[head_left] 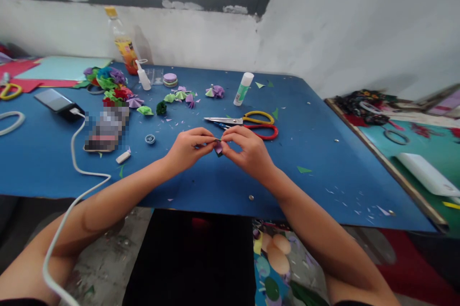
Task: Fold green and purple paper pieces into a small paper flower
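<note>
A small purple-and-green folded paper piece (218,147) is pinched between the fingertips of the left hand (189,148) and right hand (247,152), both closed on it just above the blue tabletop (323,153). Just beyond the hands, two pairs of scissors are laid, yellow-handled (239,119) and red-handled (258,130). Farther beyond, a glue stick (243,88) is stood upright. Beyond and left, finished paper fans (181,96) and a colourful paper heap (108,83) are seen. A white cable (77,153) is run left of the left hand.
</note>
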### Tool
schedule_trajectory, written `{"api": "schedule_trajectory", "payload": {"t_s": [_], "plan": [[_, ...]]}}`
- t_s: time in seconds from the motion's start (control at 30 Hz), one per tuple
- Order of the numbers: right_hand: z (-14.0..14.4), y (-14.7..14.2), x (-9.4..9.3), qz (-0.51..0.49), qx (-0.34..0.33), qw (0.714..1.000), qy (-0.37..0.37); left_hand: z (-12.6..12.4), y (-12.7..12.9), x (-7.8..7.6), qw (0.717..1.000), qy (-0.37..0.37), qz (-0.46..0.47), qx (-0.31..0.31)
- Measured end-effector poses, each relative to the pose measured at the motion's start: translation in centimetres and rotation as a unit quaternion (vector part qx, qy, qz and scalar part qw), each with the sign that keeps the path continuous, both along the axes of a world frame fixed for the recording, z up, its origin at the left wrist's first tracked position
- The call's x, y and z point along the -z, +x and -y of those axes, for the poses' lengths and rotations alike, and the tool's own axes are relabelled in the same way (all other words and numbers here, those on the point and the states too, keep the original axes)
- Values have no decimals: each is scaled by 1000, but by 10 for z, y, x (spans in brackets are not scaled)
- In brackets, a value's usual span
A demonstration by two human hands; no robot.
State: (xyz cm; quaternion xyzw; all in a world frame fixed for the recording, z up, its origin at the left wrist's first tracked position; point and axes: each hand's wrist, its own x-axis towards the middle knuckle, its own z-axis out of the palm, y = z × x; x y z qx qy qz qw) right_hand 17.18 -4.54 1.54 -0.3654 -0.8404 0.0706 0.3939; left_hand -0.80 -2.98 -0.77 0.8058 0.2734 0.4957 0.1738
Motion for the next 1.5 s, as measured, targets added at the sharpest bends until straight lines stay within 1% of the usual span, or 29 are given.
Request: {"api": "schedule_trajectory", "payload": {"t_s": [0.1, 0.2, 0.33, 0.43, 0.53, 0.63, 0.7, 0.73, 0.77, 0.8, 0.87, 0.9, 0.93, 0.97, 1.0, 1.1, 1.2, 1.27, 1.33, 1.37, 1.4, 1.47, 1.5], "plan": [[-1, 0, 2, 19, 0, 1000, 13, -2, -1, 0, 1000, -12, -4, -4], [-2, 0, 3, 34, -1, 999, 16, -2, -2, 0, 999, -41, 5, 2], [-2, 0, 4, 44, -21, 999, 14, -1, -2, -1, 996, -90, 13, 12], [-2, 0, 4, 42, -32, 999, 7, 1, -2, -2, 994, -107, 13, 13], [1, -2, 2, 8, -35, 999, -28, 3, -1, -4, 995, -95, 12, 14], [5, -3, -3, -89, -31, 993, -74, 5, -1, -6, 998, -45, 35, 14], [6, -4, -6, -173, -24, 978, -115, 5, -1, -7, 998, 6, 65, 8], [6, -4, -7, -214, -27, 965, -152, 5, -2, -7, 996, 32, 79, 4], [6, -4, -7, -251, -39, 946, -202, 4, -2, -6, 994, 56, 90, 3], [5, -4, -7, -281, -60, 921, -264, 3, -3, -6, 993, 75, 97, 3], [3, -4, -5, -314, -109, 862, -383, 1, -4, -5, 991, 97, 97, 6], [2, -4, -5, -321, -127, 839, -421, 1, -4, -5, 991, 100, 93, 8], [1, -3, -4, -327, -137, 825, -441, 0, -5, -5, 991, 98, 87, 9], [1, -3, -4, -332, -138, 819, -447, 1, -5, -5, 992, 92, 83, 12], [0, -2, -4, -338, -133, 821, -441, 1, -5, -5, 993, 81, 82, 16], [-2, 0, -5, -346, -98, 840, -405, 1, -6, -4, 996, 20, 88, 25], [-5, 3, -4, -336, -66, 859, -382, -1, -7, -4, 994, -41, 97, 16], [-8, 5, -2, -330, -58, 861, -384, -1, -8, -9, 994, -47, 97, 6], [-11, 5, 1, -338, -52, 853, -393, 8, -9, -20, 998, -18, 62, 23], [-13, 6, 2, -347, -48, 847, -400, 17, -10, -28, 998, 7, 28, 50], [-14, 6, 3, -356, -42, 840, -407, 28, -12, -37, 995, 32, -19, 93], [-17, 5, 5, -371, -30, 828, -420, 60, -15, -54, 974, 78, -98, 186], [-18, 5, 6, -373, -26, 824, -425, 77, -16, -61, 974, 75, -105, 188]]}}
